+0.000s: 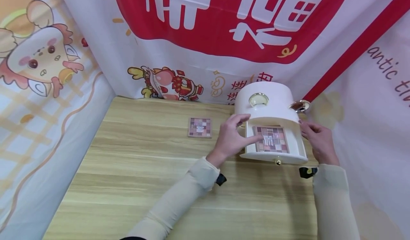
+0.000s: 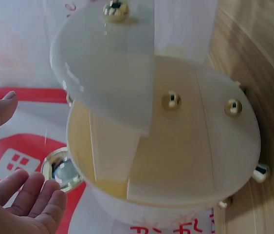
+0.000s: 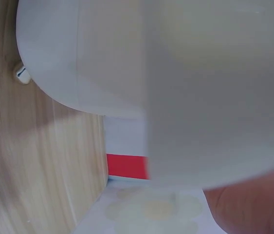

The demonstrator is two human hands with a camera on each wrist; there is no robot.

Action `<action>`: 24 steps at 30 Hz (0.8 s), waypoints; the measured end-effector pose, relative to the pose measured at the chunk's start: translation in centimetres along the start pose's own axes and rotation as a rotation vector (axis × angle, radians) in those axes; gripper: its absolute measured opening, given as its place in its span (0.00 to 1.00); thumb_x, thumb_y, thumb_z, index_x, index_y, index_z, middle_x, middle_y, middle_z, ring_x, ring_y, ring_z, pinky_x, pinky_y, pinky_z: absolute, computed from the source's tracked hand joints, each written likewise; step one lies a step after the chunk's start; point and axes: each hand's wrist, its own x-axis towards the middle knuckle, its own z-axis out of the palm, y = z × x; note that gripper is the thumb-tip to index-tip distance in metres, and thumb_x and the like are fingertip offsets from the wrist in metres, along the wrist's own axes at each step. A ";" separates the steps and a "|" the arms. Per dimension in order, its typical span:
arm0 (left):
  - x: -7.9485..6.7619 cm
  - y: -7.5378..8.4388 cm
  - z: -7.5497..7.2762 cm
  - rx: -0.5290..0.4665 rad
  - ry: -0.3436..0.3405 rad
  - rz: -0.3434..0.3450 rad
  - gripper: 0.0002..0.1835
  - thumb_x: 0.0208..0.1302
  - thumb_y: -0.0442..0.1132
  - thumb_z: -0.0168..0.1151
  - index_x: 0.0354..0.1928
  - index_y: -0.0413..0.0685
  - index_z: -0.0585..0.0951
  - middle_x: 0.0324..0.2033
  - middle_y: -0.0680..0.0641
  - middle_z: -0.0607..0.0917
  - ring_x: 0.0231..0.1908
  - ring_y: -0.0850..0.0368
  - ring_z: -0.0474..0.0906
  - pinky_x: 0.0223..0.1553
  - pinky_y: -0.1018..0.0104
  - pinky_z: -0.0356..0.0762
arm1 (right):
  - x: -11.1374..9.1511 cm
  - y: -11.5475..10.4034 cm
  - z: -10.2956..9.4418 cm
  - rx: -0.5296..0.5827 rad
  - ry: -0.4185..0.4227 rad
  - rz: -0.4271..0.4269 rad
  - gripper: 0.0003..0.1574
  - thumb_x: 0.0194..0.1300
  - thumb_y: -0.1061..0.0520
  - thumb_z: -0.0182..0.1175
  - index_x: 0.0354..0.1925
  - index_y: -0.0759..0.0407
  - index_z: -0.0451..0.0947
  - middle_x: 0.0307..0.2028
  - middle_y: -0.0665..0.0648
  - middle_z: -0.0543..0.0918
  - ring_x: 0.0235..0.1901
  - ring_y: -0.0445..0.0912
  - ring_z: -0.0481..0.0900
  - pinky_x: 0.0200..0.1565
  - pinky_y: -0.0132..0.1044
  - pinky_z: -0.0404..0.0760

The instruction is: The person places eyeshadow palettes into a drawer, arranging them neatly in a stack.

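A white rounded cosmetics organizer (image 1: 267,99) stands against the back cloth with its upper drawer (image 1: 296,136) pulled out. An eyeshadow palette (image 1: 270,140) with checkered squares lies inside that drawer. My left hand (image 1: 229,136) is beside the drawer's left side, its thumb stretched over the palette's left edge in the head view. Relaxed, spread fingers (image 2: 29,200) show in the left wrist view, apart from the organizer. My right hand (image 1: 320,142) has its fingertips right at the drawer's right wall. In the right wrist view the drawer front hides most of that hand.
A second eyeshadow palette (image 1: 200,128) lies on the wooden table (image 1: 153,154) left of the organizer. Gold-rimmed ring handles (image 1: 258,99) stand out from the organizer's lid and side. Printed cloth hangs behind and at both sides of the table.
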 end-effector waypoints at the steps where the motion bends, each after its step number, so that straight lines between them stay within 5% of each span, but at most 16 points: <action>1: 0.1 -0.3 -0.3 0.000 0.007 -0.003 0.40 0.43 0.45 0.85 0.58 0.35 0.79 0.52 0.40 0.83 0.52 0.46 0.80 0.56 0.60 0.80 | 0.0 0.0 0.0 -0.002 0.001 0.000 0.30 0.61 0.36 0.67 0.52 0.55 0.81 0.46 0.46 0.77 0.41 0.38 0.79 0.40 0.22 0.82; 9: 0.5 -2.5 -3.2 0.029 -0.005 -0.110 0.42 0.45 0.48 0.84 0.60 0.36 0.77 0.54 0.43 0.81 0.55 0.49 0.78 0.59 0.66 0.77 | -0.1 0.0 0.1 -0.013 0.003 0.000 0.32 0.60 0.34 0.67 0.52 0.54 0.80 0.47 0.47 0.76 0.42 0.39 0.78 0.40 0.21 0.81; 16: 0.1 -7.0 -5.2 0.098 0.009 -0.227 0.42 0.45 0.48 0.84 0.62 0.39 0.77 0.53 0.44 0.81 0.56 0.47 0.78 0.60 0.60 0.77 | -0.1 0.1 0.0 -0.012 0.002 -0.007 0.31 0.61 0.35 0.67 0.52 0.54 0.81 0.47 0.47 0.76 0.42 0.39 0.78 0.40 0.21 0.82; 24: -0.7 -10.8 -7.3 0.145 0.007 -0.283 0.39 0.48 0.50 0.82 0.61 0.40 0.79 0.52 0.45 0.82 0.52 0.51 0.78 0.55 0.57 0.80 | -0.1 0.0 0.0 0.008 0.002 -0.010 0.25 0.63 0.38 0.67 0.50 0.52 0.82 0.47 0.46 0.77 0.42 0.39 0.79 0.40 0.22 0.82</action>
